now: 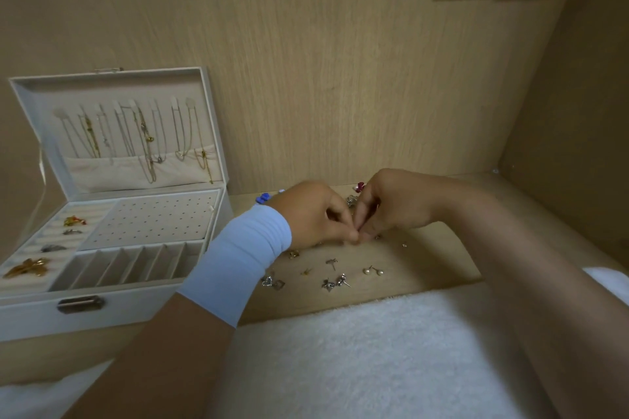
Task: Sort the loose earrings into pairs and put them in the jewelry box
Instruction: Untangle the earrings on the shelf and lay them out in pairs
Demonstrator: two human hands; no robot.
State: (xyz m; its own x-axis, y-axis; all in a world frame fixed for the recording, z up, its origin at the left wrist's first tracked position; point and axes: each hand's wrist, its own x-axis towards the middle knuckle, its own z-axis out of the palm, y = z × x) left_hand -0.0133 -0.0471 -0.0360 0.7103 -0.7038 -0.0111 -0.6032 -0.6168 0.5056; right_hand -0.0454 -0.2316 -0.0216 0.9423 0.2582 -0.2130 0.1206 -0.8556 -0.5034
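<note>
Pinching tip to tip with left hand (313, 214) and right hand (391, 207) just above the worktop (425, 265) — cannot tell whether either grip holds anything. Beneath and around them, loose earrings (335, 282) scattered on wood; open jewelry box (136, 311) standing left, apart

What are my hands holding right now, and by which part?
Cannot tell: left hand and right hand pinch fingertips together over the loose earrings, hiding anything in the grip.
</note>
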